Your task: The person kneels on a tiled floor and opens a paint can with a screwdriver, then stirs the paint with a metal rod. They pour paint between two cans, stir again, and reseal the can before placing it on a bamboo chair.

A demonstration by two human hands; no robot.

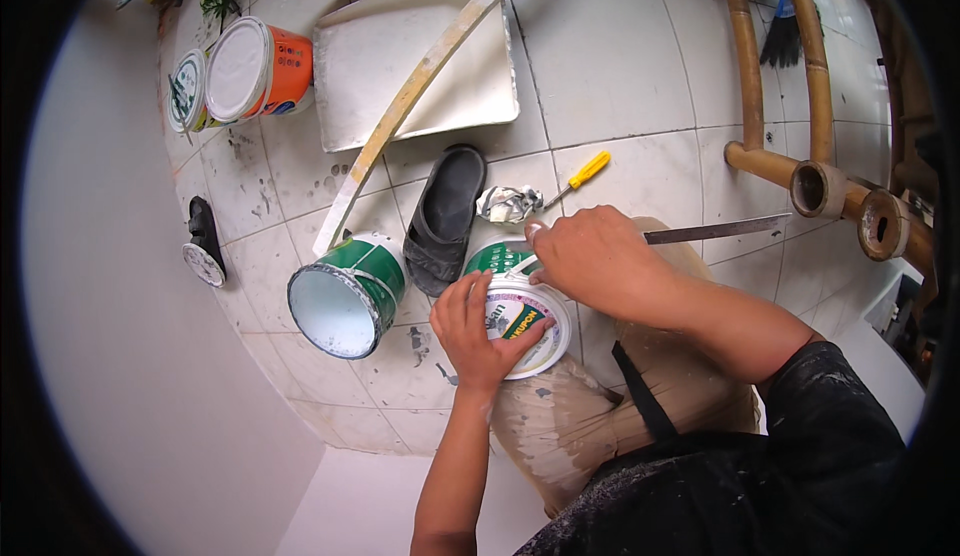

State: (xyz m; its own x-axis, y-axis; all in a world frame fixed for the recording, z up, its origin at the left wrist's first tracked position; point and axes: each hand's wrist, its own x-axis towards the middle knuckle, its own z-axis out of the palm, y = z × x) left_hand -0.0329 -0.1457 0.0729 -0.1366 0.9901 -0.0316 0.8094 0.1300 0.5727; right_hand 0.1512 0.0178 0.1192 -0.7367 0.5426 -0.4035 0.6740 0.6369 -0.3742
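Note:
A green-and-white paint bucket (492, 258) with a white lid (527, 356) is tipped toward me, close to my knees. My left hand (474, 341) grips it, fingers along the left rim and thumb across the lid. My right hand (592, 261) is closed at the lid's upper right edge. From behind that fist a long, dark, narrow blade (720, 229) sticks out to the right; its handle is hidden in the hand. Left of the bucket, an uncovered green paint bucket (345, 301) lies tilted, its pale inside showing. A black sandal (447, 216) lies between the two buckets.
A yellow-handled screwdriver (588, 170) lies beyond my right hand, beside a crumpled wrapper (508, 203). A long wooden strip (420, 81) crosses a white tray (417, 128). An orange bucket (288, 68) stands far left. Bamboo poles (770, 168) stand at right.

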